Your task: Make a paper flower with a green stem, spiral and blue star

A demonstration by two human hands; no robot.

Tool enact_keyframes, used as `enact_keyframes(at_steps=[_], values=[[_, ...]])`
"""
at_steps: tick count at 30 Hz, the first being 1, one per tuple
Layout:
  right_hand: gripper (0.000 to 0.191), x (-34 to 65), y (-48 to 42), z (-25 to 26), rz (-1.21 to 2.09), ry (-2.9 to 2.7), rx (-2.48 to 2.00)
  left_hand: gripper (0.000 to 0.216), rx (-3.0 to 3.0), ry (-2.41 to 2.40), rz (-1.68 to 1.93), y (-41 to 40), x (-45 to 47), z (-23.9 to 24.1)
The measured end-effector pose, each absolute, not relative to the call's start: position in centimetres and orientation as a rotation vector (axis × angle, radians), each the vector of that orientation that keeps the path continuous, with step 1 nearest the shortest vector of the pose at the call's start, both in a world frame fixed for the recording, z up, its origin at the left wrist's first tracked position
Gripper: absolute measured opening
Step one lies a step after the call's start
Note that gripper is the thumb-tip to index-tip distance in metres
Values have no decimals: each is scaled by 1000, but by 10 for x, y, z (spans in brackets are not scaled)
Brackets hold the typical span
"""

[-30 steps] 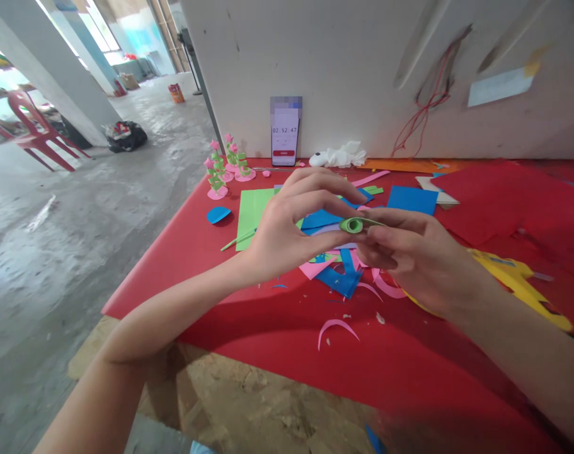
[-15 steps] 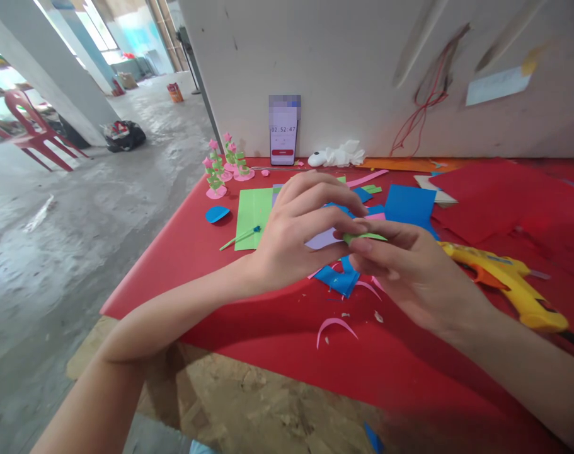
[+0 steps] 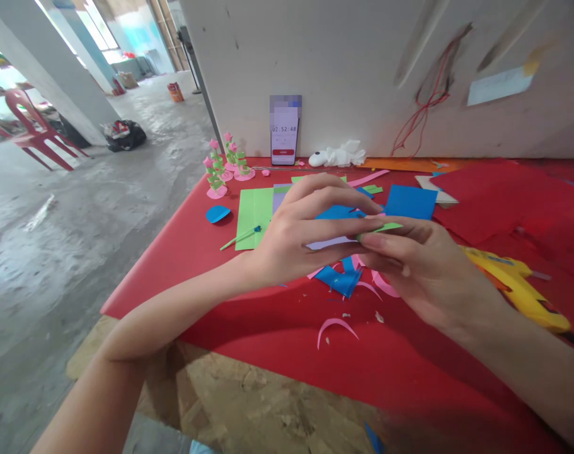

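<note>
Between the fingertips of both hands is a small green paper strip (image 3: 389, 226), its pointed end sticking out above my right fingers. My right hand (image 3: 426, 268) pinches it between thumb and fingers. From the left reaches my left hand (image 3: 293, 233), its long fingers closed together at the tips on the same strip; part of the strip is hidden there. Beneath the hands lie a lilac paper piece (image 3: 327, 242), blue paper scraps (image 3: 338, 281) and a green sheet (image 3: 251, 214). On that sheet rests a thin green stem with a blue tip (image 3: 244, 236).
A yellow glue gun (image 3: 527, 290) lies right of my right forearm. Small paper plants (image 3: 215, 173) with pink stars stand at the back left, near a blue paper disc (image 3: 217, 214). A phone (image 3: 284, 135) leans upright against the white panel. Pink offcuts (image 3: 338, 321) lie in front.
Both sets of fingertips have shifted slightly to the right with the green strip. More of its pointed end shows above my right fingers.
</note>
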State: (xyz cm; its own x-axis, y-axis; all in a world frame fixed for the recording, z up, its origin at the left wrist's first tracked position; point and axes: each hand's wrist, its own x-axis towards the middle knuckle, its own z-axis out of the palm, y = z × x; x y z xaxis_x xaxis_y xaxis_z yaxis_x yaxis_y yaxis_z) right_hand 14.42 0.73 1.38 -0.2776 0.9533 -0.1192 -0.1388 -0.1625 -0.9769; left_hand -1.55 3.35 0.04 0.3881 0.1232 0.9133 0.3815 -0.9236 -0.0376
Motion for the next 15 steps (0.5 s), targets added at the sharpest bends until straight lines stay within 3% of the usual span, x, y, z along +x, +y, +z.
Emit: enact_keyframes(at_steps=[15], values=[[25,143,10,10,1603,-1338,-1013,10,-2537,-597,-1600,30,-20,4]])
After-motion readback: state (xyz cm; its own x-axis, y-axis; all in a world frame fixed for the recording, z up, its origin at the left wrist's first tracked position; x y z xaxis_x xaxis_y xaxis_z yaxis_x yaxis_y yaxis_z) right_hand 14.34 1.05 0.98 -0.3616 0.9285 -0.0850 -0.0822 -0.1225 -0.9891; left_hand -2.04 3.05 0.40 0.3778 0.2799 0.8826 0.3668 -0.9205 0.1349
